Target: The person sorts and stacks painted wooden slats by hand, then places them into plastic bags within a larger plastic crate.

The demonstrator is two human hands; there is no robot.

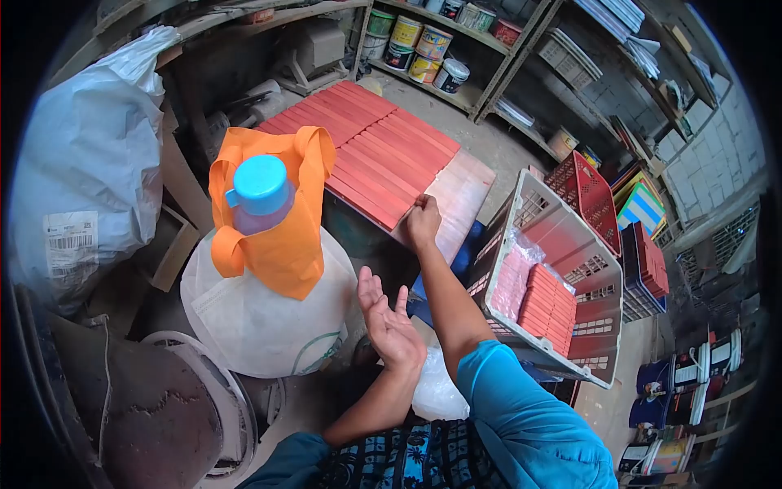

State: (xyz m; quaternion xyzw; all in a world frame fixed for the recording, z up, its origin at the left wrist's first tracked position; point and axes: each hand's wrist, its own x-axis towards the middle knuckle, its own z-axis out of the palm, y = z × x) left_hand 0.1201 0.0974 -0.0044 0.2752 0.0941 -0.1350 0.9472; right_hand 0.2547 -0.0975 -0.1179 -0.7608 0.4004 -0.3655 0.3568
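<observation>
Rows of red-painted wooden strips (383, 155) lie side by side on a board (468, 191) whose bare part is stained pinkish red. My right hand (423, 222) is at the near right end of the rows, its fingers curled in against the strip ends. Whatever is between those fingers is hidden. My left hand (391, 322) is held up in front of my body, palm upward and fingers apart, with nothing in it. Left of it stands an orange cloth bag (285, 253) holding a bottle with a blue cap (261, 181).
The orange bag rests on a white bundle (236, 326). To the right, a grey plastic crate (599, 326) holds bubble wrap and stacked red strips (547, 306). A red crate (582, 196) stands beyond it. Paint cans (430, 42) line the back shelf. A large white plastic bag (90, 163) stands at left.
</observation>
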